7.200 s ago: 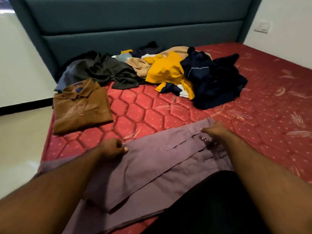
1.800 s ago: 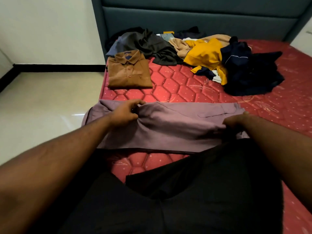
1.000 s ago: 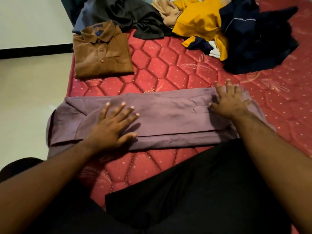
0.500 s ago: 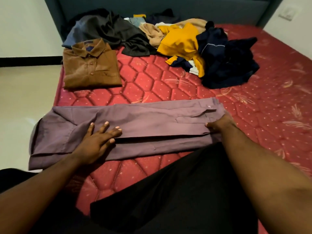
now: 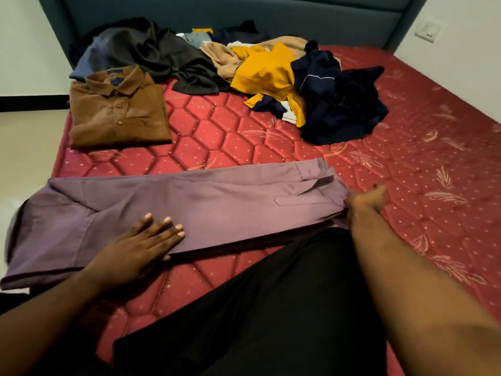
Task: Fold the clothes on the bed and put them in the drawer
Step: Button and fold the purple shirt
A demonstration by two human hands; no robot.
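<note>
Mauve trousers (image 5: pixel 217 202) lie folded lengthwise across the near part of the red mattress (image 5: pixel 406 169), their left end hanging over the bed's edge. My left hand (image 5: pixel 138 248) rests flat on the trousers' near edge, fingers straight. My right hand (image 5: pixel 363 202) grips the waistband end at the right, fingers tucked under the cloth. A folded brown shirt (image 5: pixel 119 109) lies at the far left. A pile of unfolded clothes, dark grey (image 5: pixel 151 55), yellow (image 5: pixel 265 71) and navy (image 5: pixel 339 99), lies near the headboard.
The teal padded headboard (image 5: pixel 271 14) closes off the far side. Tiled floor (image 5: pixel 24 147) lies to the left of the bed. A white wall with a socket (image 5: pixel 427 29) stands at the right. My dark-clad lap (image 5: pixel 271 308) fills the near foreground. No drawer is in view.
My right hand has slid to the waistband's near corner and taken hold of it. My left hand stays flat on the trousers, shifted slightly right.
</note>
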